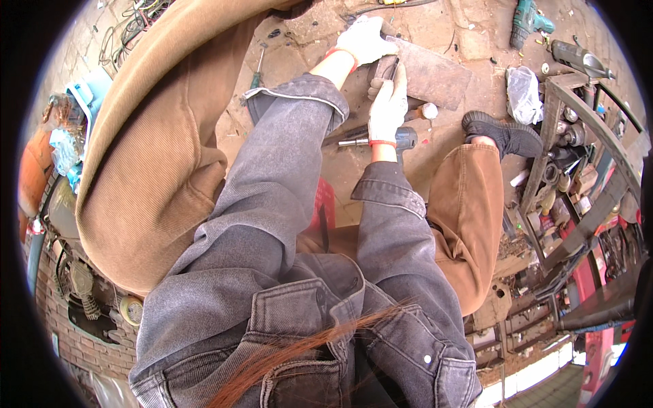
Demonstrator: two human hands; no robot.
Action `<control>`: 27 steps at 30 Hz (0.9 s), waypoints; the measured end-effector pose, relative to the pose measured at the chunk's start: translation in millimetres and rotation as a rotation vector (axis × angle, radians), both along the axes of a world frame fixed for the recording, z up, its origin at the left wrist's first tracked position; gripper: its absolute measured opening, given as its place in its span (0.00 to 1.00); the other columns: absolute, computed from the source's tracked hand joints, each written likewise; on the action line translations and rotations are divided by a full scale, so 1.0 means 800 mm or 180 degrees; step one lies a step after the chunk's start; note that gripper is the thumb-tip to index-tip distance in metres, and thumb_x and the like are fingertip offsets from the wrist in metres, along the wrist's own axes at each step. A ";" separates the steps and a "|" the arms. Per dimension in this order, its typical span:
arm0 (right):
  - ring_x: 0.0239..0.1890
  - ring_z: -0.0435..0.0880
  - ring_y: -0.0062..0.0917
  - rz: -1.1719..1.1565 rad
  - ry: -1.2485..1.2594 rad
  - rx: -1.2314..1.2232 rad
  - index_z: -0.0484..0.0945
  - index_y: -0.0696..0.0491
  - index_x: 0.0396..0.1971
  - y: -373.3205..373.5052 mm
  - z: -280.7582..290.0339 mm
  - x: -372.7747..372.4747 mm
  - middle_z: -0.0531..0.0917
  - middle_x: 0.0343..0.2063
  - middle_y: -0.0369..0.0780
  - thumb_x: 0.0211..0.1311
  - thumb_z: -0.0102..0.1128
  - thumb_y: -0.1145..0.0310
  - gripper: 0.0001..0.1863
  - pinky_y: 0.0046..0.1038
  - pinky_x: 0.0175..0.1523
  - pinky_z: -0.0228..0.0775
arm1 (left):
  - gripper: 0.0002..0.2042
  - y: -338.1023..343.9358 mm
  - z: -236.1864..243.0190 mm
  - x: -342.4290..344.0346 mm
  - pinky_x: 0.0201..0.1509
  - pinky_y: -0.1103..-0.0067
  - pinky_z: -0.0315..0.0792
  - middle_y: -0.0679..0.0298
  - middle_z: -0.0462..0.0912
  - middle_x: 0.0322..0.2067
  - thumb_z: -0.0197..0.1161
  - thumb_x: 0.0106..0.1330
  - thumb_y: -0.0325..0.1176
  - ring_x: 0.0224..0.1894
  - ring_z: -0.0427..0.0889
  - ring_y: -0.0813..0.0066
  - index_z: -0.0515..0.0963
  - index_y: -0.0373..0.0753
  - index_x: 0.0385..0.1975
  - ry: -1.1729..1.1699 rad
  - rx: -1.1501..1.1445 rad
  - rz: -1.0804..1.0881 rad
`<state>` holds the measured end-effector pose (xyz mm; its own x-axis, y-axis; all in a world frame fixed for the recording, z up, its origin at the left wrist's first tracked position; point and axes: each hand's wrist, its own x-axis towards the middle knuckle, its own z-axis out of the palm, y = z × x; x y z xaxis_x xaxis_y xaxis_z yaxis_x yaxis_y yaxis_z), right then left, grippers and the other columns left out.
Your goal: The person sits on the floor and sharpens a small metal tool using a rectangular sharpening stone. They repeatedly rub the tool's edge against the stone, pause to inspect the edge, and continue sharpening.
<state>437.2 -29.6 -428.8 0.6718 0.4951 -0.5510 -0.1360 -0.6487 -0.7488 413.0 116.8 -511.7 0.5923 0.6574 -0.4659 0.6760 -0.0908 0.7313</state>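
My left hand [362, 42], in a white glove, grips the upper-left corner of a flat, worn metal plate [435, 75]. Below it, my gloved right hand [388, 112] holds a dark, thin piece [394, 68] at the plate's left edge; what exactly it is I cannot make out. Just under my right hand lies a grey-blue power tool [406, 138] with a silver shaft [352, 141]. A white-capped cylindrical item [428, 111] is beside the plate's lower edge.
A green-handled screwdriver [256, 80] lies left on the paving [272, 156]. A teal drill [522, 24], plastic bag [524, 95] and metal frame [571, 102] with assorted parts are at right. Cables [136, 34] and blue plastic items [95, 102] are at left. My legs flank the work.
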 end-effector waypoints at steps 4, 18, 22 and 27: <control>0.32 0.80 0.23 -0.0041 -0.0017 -0.0092 0.59 0.51 0.75 0.000 -0.002 -0.002 0.84 0.33 0.41 0.74 0.42 0.68 0.30 0.28 0.44 0.75 | 0.24 0.000 0.001 0.000 0.64 0.67 0.71 0.52 0.80 0.51 0.72 0.56 0.51 0.58 0.78 0.57 0.83 0.44 0.49 0.0004 -0.0008 -0.0009; 0.30 0.82 0.22 0.0082 -0.0113 -0.0188 0.60 0.51 0.74 0.005 0.000 0.003 0.84 0.32 0.40 0.73 0.42 0.68 0.29 0.28 0.42 0.76 | 0.27 0.008 0.004 -0.002 0.65 0.67 0.70 0.51 0.79 0.53 0.73 0.54 0.52 0.59 0.78 0.56 0.82 0.46 0.52 0.0026 -0.0022 -0.0241; 0.30 0.81 0.21 -0.0907 0.0409 0.0162 0.60 0.54 0.73 0.004 -0.005 0.005 0.85 0.31 0.40 0.73 0.42 0.68 0.29 0.25 0.42 0.77 | 0.27 0.013 0.004 0.000 0.65 0.67 0.71 0.50 0.79 0.55 0.74 0.53 0.52 0.59 0.77 0.55 0.82 0.45 0.52 0.0002 -0.0065 -0.0287; 0.25 0.75 0.17 -0.1031 -0.0706 -0.0070 0.69 0.63 0.58 0.015 -0.034 0.018 0.81 0.30 0.38 0.66 0.63 0.66 0.25 0.19 0.30 0.70 | 0.29 0.016 -0.001 0.006 0.65 0.67 0.71 0.49 0.80 0.54 0.74 0.51 0.52 0.60 0.77 0.54 0.82 0.44 0.52 0.0152 -0.0020 -0.0378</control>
<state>451.9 -17.8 -455.7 0.8953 0.2278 -0.3829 -0.1726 -0.6150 -0.7694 418.0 129.5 -512.7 0.6429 0.5810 -0.4992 0.6948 -0.1678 0.6994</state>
